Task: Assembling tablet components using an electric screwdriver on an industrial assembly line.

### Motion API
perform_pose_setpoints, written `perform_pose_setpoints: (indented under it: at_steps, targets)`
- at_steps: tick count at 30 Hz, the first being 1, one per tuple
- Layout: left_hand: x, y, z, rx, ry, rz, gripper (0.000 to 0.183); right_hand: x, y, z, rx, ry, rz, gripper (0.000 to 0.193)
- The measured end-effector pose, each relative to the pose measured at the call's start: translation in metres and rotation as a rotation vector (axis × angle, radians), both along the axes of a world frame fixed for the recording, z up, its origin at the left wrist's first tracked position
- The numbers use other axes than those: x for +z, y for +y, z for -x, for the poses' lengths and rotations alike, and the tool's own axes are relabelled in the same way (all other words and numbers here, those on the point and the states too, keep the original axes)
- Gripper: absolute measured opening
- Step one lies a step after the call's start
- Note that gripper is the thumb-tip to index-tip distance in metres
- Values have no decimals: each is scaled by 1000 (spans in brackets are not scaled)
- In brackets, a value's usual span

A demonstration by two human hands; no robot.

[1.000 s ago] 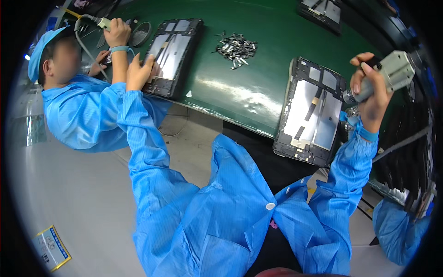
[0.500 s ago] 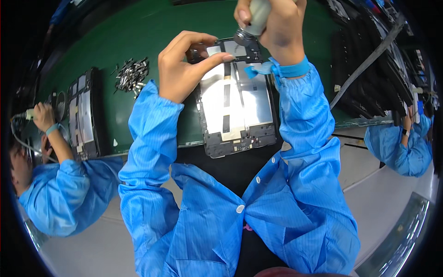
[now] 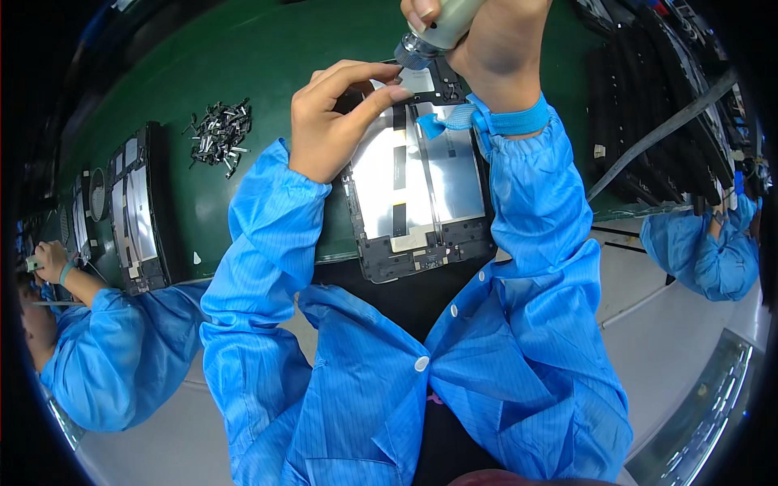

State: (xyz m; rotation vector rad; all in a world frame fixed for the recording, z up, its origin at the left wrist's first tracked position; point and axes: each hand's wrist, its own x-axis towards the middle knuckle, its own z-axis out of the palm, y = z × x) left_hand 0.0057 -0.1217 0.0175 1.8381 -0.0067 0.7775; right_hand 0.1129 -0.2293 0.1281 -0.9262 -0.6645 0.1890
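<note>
Since 0.5 seconds ago, the left hand (image 3: 336, 120) has drawn its forefinger and thumb closer together beside the tip of the screwdriver (image 3: 450, 27). At far left, a co-worker (image 3: 109, 356) sits near another opened tablet (image 3: 136, 215). Next comes a loose pile of small parts (image 3: 220, 134) on the green table (image 3: 267, 77), probably kept within easy reach. The left hand reaches over the upper left of the opened tablet (image 3: 417, 182), which lies face-on before the wearer; whether its 2 fingertips pinch anything, I cannot tell. The right hand (image 3: 496, 50) grips the screwdriver, tilted, likely so its tip meets the fingertips. Dark panels (image 3: 652, 121) stand stacked at right, beyond which 1 more co-worker's blue sleeve (image 3: 693, 255) shows. Faint print on the tablet's silver plate is too small to read.
</note>
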Motion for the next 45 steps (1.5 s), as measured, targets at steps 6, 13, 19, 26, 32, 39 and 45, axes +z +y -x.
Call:
perform_pose_setpoints:
  at_steps: [6, 13, 19, 26, 32, 39, 45]
  targets:
    - [-3, 0, 1, 3, 22, 66, 16, -1, -1, 3, 10, 3, 17, 21]
    - [-3, -4, 6, -64, -14, 188, 12, 0, -2, 3, 47, -29, -65, 22]
    - [1, -1, 13, -222, -81, 401, 16, 7, -6, -3, 274, -319, -344, 32]
    - [-1, -1, 12, -271, -81, 342, 17, -5, -2, -8, 211, -440, -328, 26]
    - [-3, -3, 14, -292, -107, 366, 17, 1, -7, 3, 156, -420, -186, 24]
    - [-2, -4, 13, -308, -132, 372, 17, 22, -20, 25, 66, -282, -52, 26]
    - [-2, -3, 18, -298, -134, 358, 17, -1, -2, 3, 197, -358, -257, 26]
